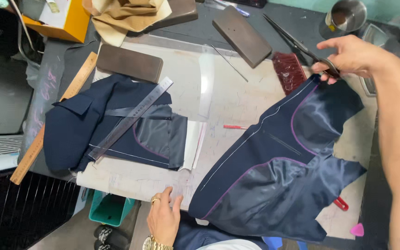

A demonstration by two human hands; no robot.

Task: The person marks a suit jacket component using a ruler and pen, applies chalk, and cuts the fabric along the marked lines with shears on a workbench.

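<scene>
A navy jacket panel [274,176] with shiny lining, purple piping and a white chalk line lies spread on the pale cutting board [237,97]. My right hand [353,55] grips the handles of long black scissors [297,41] at the panel's far corner. My left hand [163,217], with a gold ring and watch, rests flat on the board's near edge beside the panel. A second folded navy piece [93,125] lies to the left under a clear ruler [130,118].
Dark rectangular weights [128,62] [241,34], a wooden ruler [54,115], a red brush [289,71], a red pencil [234,127], a clear curved template [205,81], a metal cup [346,16], tan fabric [126,16] and a pink chalk [357,229] surround the work.
</scene>
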